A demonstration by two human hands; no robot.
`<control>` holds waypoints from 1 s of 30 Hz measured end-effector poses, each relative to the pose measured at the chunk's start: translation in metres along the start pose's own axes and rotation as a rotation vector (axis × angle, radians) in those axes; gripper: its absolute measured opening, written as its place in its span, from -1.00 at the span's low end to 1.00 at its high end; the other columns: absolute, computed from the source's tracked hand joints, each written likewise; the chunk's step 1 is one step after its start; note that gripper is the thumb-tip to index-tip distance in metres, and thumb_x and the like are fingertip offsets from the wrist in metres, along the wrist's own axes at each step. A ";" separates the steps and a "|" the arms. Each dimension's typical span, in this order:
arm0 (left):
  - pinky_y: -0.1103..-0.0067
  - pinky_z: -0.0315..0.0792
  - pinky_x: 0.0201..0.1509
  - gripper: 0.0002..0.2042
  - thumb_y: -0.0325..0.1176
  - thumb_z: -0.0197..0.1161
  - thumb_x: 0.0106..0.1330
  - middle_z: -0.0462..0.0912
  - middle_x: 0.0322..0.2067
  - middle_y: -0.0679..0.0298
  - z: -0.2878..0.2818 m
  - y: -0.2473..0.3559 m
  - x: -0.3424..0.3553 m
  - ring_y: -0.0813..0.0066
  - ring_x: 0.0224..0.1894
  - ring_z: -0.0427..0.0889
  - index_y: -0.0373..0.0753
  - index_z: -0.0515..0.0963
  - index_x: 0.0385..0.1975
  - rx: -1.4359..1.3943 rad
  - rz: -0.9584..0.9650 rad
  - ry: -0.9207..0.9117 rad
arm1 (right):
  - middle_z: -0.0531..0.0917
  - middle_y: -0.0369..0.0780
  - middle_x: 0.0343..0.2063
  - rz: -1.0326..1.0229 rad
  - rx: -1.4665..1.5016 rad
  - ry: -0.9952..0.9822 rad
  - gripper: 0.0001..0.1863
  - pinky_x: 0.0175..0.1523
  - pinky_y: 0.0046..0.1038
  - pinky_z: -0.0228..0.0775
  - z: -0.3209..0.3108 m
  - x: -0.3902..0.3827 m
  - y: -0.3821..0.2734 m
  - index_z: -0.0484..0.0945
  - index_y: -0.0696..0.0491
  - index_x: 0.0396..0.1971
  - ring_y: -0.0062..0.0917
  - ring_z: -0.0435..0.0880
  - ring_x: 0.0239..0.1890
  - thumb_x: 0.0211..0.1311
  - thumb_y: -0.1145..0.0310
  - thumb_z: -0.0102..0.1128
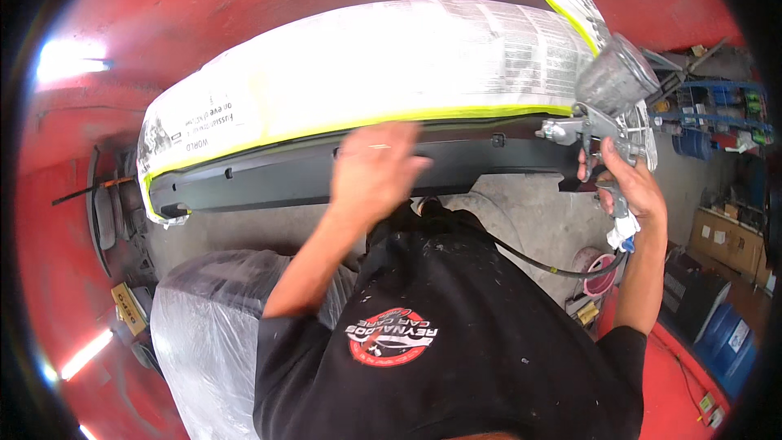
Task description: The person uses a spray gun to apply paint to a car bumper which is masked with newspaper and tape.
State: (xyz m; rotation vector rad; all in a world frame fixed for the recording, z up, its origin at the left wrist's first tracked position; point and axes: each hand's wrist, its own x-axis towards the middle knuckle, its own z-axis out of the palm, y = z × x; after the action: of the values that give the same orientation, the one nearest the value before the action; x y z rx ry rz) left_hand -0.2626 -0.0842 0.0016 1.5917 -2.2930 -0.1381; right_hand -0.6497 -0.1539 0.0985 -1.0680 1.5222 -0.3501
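A long car bumper (285, 165) stretches across the view, its bare lower strip dark grey to black with small clips or slots. Newspaper (350, 57) masks its upper part, edged with bright yellow tape (318, 132). Over the dark strip, near its middle, my left hand (376, 167) is stretched out flat, slightly blurred; whether it touches the surface I cannot tell. At the bumper's right end my right hand (635, 183) grips a metal spray gun (590, 129) by its handle. The gun's grey cup (619, 73) sits on top, and its nozzle points left.
A dark air hose (546, 267) runs from below the gun toward my body. Plastic sheeting (208, 334) covers something bulky at lower left. On the right stand a shelf rack (713, 114), a cardboard box (725, 238) and a blue container (725, 338). A pinkish bucket (599, 273) is on the floor.
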 end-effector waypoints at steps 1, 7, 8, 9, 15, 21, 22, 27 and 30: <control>0.15 0.48 0.20 -0.61 -0.14 0.27 0.45 0.70 0.04 0.07 -0.014 -0.023 -0.014 0.07 0.07 0.66 -0.26 0.61 0.12 0.062 -0.051 0.053 | 0.72 -0.24 -0.40 -0.011 0.010 -0.055 -0.35 -0.63 -0.55 0.26 0.000 0.000 -0.001 0.67 0.14 -0.18 -0.66 0.38 -0.74 0.49 -0.27 0.13; 0.15 0.35 0.33 -0.72 -0.25 0.10 0.59 0.73 -0.04 0.07 -0.039 -0.072 -0.064 0.08 0.13 0.62 -0.26 0.69 0.00 0.329 -0.275 0.248 | 0.72 -0.28 -0.40 -0.039 -0.083 -0.168 -0.37 -0.58 -0.55 0.29 0.003 -0.003 -0.019 0.66 0.14 -0.17 -0.64 0.38 -0.73 0.51 -0.24 0.11; 0.15 0.36 0.32 -0.72 -0.25 0.11 0.58 0.73 -0.05 0.08 -0.034 -0.062 -0.060 0.08 0.12 0.62 -0.26 0.70 -0.02 0.281 -0.339 0.250 | 0.72 -0.28 -0.39 -0.006 -0.091 -0.164 -0.37 -0.59 -0.56 0.29 0.004 -0.004 -0.023 0.66 0.14 -0.16 -0.64 0.39 -0.74 0.49 -0.24 0.15; 0.15 0.36 0.30 -0.73 -0.24 0.12 0.58 0.73 -0.05 0.08 -0.030 -0.055 -0.052 0.08 0.11 0.62 -0.26 0.70 -0.04 0.247 -0.361 0.224 | 0.72 -0.28 -0.40 -0.052 -0.100 -0.211 -0.36 -0.60 -0.56 0.30 0.009 -0.001 -0.026 0.66 0.15 -0.17 -0.65 0.40 -0.74 0.48 -0.25 0.16; 0.14 0.40 0.25 -0.67 -0.19 0.32 0.43 0.72 -0.04 0.09 0.019 0.046 0.023 0.05 0.08 0.61 -0.28 0.68 0.02 0.060 -0.145 0.157 | 0.70 -0.28 -0.42 -0.163 -0.137 -0.331 -0.32 -0.64 -0.54 0.32 0.030 0.016 -0.030 0.64 0.16 -0.19 -0.66 0.46 -0.72 0.44 -0.30 0.17; 0.17 0.42 0.27 -0.47 -0.11 0.35 0.38 0.60 0.11 -0.01 0.056 0.119 0.078 0.02 0.16 0.56 -0.36 0.55 0.21 -0.066 0.083 0.033 | 0.72 -0.27 -0.39 -0.065 -0.087 -0.176 -0.27 -0.64 -0.54 0.33 -0.007 0.004 -0.004 0.66 0.18 -0.15 -0.66 0.46 -0.71 0.40 -0.34 0.21; 0.21 0.42 0.28 -0.45 -0.08 0.32 0.41 0.58 0.11 -0.01 0.062 0.126 0.087 0.05 0.18 0.54 -0.39 0.53 0.22 -0.024 0.123 0.013 | 0.72 -0.27 -0.38 -0.037 -0.048 -0.119 -0.29 -0.65 -0.54 0.31 -0.018 -0.002 0.004 0.66 0.18 -0.10 -0.65 0.43 -0.73 0.43 -0.31 0.19; 0.26 0.45 0.25 -0.51 -0.11 0.25 0.46 0.61 0.07 -0.02 0.093 0.163 0.127 0.06 0.13 0.56 -0.41 0.54 0.18 -0.049 0.273 0.008 | 0.71 -0.26 -0.42 -0.012 0.174 0.153 -0.34 -0.66 -0.55 0.27 -0.060 -0.020 0.048 0.66 0.12 -0.18 -0.66 0.40 -0.76 0.48 -0.30 0.12; 0.26 0.47 0.22 -0.54 -0.13 0.20 0.49 0.64 -0.03 -0.03 0.118 0.191 0.156 0.05 0.06 0.59 -0.46 0.55 0.10 -0.064 0.377 -0.007 | 0.70 -0.25 -0.44 0.016 0.284 0.292 -0.34 -0.67 -0.56 0.26 -0.072 -0.026 0.071 0.67 0.11 -0.21 -0.66 0.39 -0.77 0.49 -0.31 0.10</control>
State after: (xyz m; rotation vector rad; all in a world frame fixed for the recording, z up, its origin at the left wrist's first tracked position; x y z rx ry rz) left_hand -0.5208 -0.1720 -0.0218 1.1049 -2.5176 -0.1203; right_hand -0.7470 -0.1204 0.0827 -0.8044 1.6766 -0.7135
